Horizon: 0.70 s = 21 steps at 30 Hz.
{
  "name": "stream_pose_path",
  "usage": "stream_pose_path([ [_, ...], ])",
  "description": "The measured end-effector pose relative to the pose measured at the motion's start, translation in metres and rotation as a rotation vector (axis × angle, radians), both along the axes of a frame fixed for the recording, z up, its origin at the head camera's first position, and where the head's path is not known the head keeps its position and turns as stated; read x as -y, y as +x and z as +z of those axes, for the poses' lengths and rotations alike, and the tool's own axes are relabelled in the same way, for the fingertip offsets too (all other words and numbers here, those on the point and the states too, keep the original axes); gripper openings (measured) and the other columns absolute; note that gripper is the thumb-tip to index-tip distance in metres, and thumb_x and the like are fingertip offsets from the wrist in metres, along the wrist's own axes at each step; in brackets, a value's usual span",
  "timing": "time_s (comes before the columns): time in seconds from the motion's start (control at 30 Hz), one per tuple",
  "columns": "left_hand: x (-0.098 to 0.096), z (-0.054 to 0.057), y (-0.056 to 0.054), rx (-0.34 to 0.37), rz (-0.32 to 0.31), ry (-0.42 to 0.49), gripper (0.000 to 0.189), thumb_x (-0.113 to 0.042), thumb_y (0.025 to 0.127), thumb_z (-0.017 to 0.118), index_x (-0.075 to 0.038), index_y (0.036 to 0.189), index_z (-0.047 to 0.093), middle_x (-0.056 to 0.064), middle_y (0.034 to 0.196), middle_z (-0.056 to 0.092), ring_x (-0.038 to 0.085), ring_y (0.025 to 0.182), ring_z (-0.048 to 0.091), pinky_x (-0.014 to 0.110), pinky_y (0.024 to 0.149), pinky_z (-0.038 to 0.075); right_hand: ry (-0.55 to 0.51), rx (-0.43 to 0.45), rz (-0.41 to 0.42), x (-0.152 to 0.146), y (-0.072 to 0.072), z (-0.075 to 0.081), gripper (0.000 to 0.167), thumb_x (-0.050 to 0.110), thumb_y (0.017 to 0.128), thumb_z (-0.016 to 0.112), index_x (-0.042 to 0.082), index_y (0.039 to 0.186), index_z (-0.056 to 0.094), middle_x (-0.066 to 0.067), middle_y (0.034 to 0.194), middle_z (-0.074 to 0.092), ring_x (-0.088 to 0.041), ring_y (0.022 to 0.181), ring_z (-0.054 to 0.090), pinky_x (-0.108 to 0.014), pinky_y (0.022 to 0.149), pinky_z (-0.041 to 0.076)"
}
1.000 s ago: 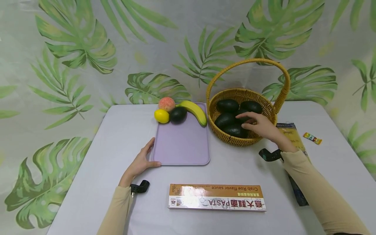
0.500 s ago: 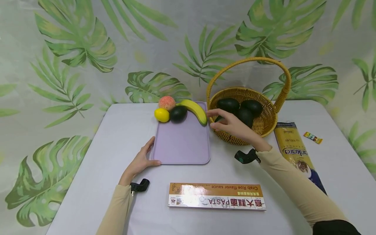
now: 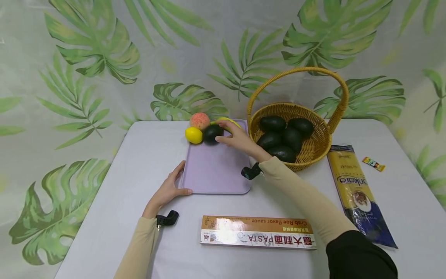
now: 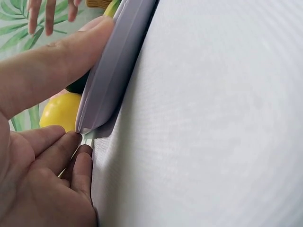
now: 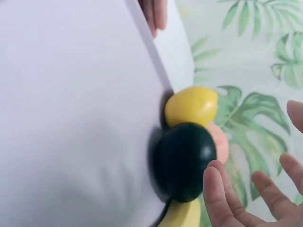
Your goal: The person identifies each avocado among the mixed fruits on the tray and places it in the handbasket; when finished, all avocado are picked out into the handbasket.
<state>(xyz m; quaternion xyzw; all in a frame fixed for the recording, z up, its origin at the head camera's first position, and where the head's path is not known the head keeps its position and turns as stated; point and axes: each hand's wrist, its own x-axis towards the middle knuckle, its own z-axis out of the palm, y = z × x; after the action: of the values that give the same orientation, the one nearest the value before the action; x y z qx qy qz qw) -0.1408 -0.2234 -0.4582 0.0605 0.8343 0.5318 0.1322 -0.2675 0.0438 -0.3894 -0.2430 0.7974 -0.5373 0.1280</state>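
Dark green avocado [image 3: 212,133] at the lilac tray's [image 3: 212,170] far edge, beside the yellow lemon [image 3: 193,135].

pale table [image 3: 104,217] before a leaf-printed green and white backdrop [image 3: 104,58]

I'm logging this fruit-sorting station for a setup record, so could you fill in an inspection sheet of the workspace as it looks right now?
Surface: pale grey table, flat.
Job's things: lilac plastic tray carrying a dark green avocado, yellow lemon, pink peach and yellow banana at its far end; woven wicker handled basket holds five more dark avocados.
Clutter: orange pasta box, yellow-and-blue pasta bag, small orange sachet.
Hands: left hand holds the tray's near left corner; right hand open, fingers spread at the avocado and banana.
Cables: nothing seen.
Surroundings: leaf-print backdrop.
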Motion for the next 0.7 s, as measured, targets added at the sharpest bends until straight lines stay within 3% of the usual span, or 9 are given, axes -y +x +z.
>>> stream_pose_path([
  [0.1,-0.003,0.012,0.004,-0.004,-0.005,-0.001,0.101,-0.002,0.076,0.077,0.001,0.152,0.011,0.025,0.155,0.011,0.045,0.139,0.014,0.055,0.112,0.014,0.062,-0.085,-0.020,0.009,-0.011,-0.006,0.060,0.021,0.092,0.065,0.006,0.144,0.039,-0.014,0.147,0.036,-0.031,0.133,0.036,-0.042,0.090,0.049],
  [0.17,-0.004,0.014,0.005,0.001,-0.003,-0.005,0.101,-0.003,0.076,0.077,0.000,0.152,0.011,0.024,0.156,0.011,0.044,0.140,0.014,0.054,0.112,0.013,0.116,-0.117,-0.026,0.013,-0.016,-0.011,0.062,0.023,0.092,0.065,0.007,0.145,0.038,-0.011,0.148,0.035,-0.029,0.135,0.033,-0.042,0.099,0.042],
  [0.33,-0.005,0.015,0.005,0.008,0.001,-0.012,0.101,-0.004,0.076,0.078,-0.001,0.153,0.012,0.023,0.156,0.011,0.044,0.140,0.014,0.054,0.112,0.014,0.223,-0.110,-0.025,0.020,-0.027,-0.023,0.068,0.030,0.092,0.065,0.014,0.149,0.032,-0.011,0.152,0.027,-0.027,0.138,0.026,-0.046,0.111,0.025],
  [0.7,-0.004,0.014,0.005,-0.001,-0.004,-0.001,0.101,-0.003,0.076,0.077,-0.001,0.153,0.012,0.023,0.156,0.011,0.044,0.139,0.015,0.054,0.112,0.015,0.348,-0.071,-0.074,0.039,-0.045,-0.042,0.072,0.038,0.090,0.066,0.021,0.150,0.032,-0.013,0.153,0.022,-0.030,0.137,0.029,-0.047,0.109,0.027],
])
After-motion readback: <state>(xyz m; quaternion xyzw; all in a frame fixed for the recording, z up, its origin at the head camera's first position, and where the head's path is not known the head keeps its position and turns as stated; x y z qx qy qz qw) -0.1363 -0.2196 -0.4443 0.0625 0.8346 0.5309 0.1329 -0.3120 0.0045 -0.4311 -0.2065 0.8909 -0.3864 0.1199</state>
